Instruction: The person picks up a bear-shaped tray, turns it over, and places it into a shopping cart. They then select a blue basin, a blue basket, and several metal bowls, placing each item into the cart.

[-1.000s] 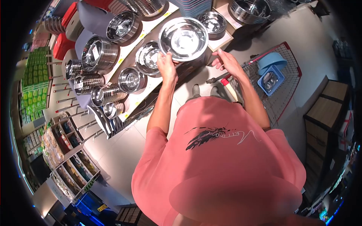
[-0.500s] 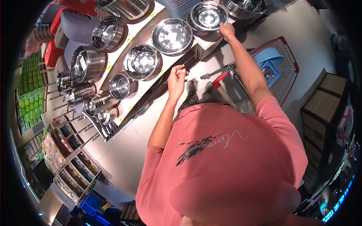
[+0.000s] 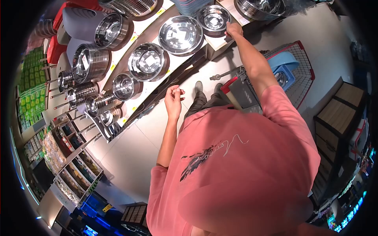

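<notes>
My right hand (image 3: 234, 30) is closed at the right rim of a round, shiny steel basin (image 3: 212, 24), which rests near the shelf's end. Left of it stands a wider steel basin (image 3: 180, 36), and beyond that another steel basin (image 3: 147, 59) with a pale square label inside. My left hand (image 3: 173, 103) hangs in front of the shelf's front edge, touching nothing. Its fingers are loosely curled and a little apart, with nothing visible in them. A smaller steel bowl (image 3: 125, 87) stands on the shelf to its left.
A shopping cart (image 3: 303, 74) stands to my right with a light-blue plastic item (image 3: 284, 61) in it. Stacked steel pots (image 3: 90, 63) fill the shelf's left part. A wooden-topped drawer unit (image 3: 336, 108) is at far right, and a rack of packets (image 3: 76, 173) at lower left.
The basin in my right hand has come down to the shelf, over the spot where another rim showed beneath it. My left hand has moved down and left, away from the shelf.
</notes>
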The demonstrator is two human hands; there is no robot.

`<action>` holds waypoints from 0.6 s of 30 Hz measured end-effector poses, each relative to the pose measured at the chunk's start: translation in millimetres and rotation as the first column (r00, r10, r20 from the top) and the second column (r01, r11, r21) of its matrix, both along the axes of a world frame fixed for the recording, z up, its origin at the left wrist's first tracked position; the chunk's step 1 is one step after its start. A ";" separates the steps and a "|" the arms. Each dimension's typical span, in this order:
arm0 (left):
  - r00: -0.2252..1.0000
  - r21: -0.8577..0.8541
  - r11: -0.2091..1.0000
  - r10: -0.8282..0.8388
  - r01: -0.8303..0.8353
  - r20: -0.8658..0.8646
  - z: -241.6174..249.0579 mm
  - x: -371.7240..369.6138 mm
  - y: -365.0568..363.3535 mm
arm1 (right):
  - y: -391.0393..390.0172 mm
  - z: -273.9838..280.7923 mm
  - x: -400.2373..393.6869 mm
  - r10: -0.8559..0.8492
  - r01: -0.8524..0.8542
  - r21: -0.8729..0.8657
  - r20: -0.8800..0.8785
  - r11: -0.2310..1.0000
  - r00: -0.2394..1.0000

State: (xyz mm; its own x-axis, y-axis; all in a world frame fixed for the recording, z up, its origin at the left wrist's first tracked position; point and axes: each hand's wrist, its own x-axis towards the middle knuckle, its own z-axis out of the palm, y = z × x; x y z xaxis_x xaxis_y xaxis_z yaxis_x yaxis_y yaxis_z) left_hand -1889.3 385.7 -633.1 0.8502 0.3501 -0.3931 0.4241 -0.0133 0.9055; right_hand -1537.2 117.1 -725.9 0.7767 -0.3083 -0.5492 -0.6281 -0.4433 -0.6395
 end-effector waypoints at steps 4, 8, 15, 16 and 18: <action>0.996 0.028 0.995 -0.092 0.092 0.015 6.6 13.6 -3.7 | -17.0 0.1 -14.4 0.099 -0.101 -0.087 -0.022 0.991 0.995; 0.967 0.104 0.962 -0.252 0.253 -0.022 5.7 26.2 -9.2 | -52.2 -39.4 -44.5 0.083 -0.092 0.090 0.096 0.992 0.992; 0.712 0.390 0.671 -0.700 0.630 0.055 11.8 61.2 -54.7 | -126.9 -1.9 -221.8 -0.034 -0.013 0.145 0.315 0.989 0.948; 0.647 0.365 0.620 -0.760 0.695 0.061 14.5 66.4 -66.1 | -130.8 14.8 -254.9 -0.036 0.008 0.100 0.284 0.995 0.958; 0.411 0.558 0.356 -0.911 0.750 0.029 25.8 75.2 -89.1 | -135.7 40.5 -318.4 -0.103 0.095 0.044 0.239 0.994 0.966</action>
